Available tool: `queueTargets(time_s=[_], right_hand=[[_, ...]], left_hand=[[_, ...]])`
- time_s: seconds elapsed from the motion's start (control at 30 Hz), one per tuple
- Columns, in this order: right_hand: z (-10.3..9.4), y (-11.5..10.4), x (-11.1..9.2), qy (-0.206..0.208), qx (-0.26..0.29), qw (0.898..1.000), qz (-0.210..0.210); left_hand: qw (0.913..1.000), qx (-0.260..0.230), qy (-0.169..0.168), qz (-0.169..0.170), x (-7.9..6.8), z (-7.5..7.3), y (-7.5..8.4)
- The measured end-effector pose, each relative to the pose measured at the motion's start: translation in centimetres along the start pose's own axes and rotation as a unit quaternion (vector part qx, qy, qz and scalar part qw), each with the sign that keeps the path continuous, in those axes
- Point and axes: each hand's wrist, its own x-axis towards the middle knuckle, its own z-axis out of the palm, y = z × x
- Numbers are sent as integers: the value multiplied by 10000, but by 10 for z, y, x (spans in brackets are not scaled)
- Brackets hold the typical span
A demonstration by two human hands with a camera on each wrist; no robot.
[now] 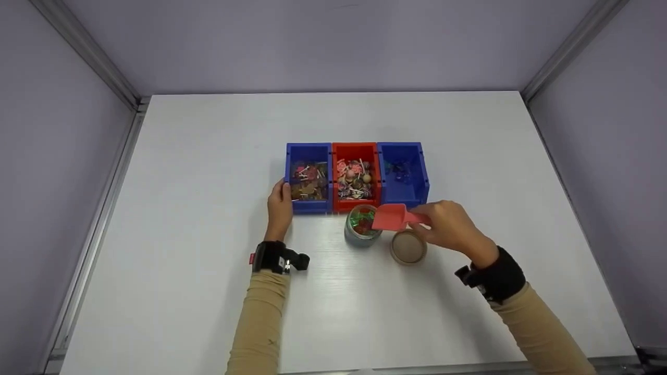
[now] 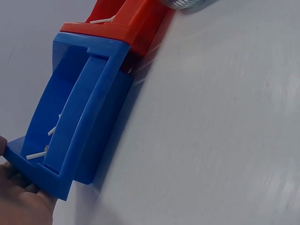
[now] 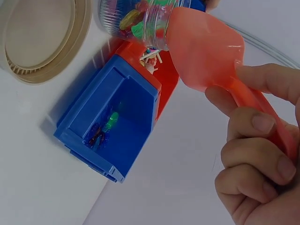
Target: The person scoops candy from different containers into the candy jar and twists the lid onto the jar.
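Note:
My right hand grips the handle of a coral-pink scoop, its blade over the rim of a glass jar. Green, red and yellow translucent pieces lie inside the jar. My left hand holds the outer side wall of the left blue bin, thumb at its rim and fingers against the outside. That bin contains stick-ended, wrapped-looking pieces. The right blue bin has a few small dark-blue and green pieces at its bottom.
Between the blue bins stands a red bin with many small lollipop-like pieces. A round beige lid lies right of the jar, below my right hand. Pale walls enclose the white table at the back and sides.

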Motion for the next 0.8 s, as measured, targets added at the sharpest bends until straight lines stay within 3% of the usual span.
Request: queueTargets(time_s=[0.33,0.8], right_hand=[[-1,4,-6,-19,238,9996,179],[-5,20,-10,372,191,9979,499]], left_hand=[[10000,-31,30,41,0,0,1],[9998,-109,-55,-181,0,-1,2]])
